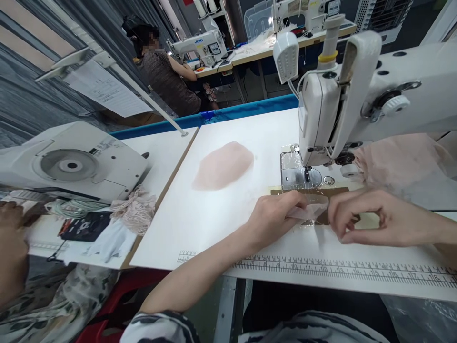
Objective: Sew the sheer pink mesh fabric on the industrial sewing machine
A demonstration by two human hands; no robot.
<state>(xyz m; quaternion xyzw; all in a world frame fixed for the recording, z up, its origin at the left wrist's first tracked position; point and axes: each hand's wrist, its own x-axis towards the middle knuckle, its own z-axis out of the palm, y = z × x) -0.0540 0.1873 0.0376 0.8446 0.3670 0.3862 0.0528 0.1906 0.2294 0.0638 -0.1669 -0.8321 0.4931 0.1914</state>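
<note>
Between my hands, in front of the sewing machine, is a small piece of sheer pink fabric. My left hand is closed on its left end, fingers pinched together. At the fabric's right end my right hand has its fingers curled and thumb drawn in; whether it grips the edge is hard to see. Both hands are just above a brown strip on the table, near the metal needle plate. A larger flat pink fabric piece lies to the left.
Pink cloth is heaped under the machine arm at right. A printed ruler runs along the front edge. Another machine stands at left with thread bundles and a co-worker's hand beside it. Another person sits beyond the blue-edged table.
</note>
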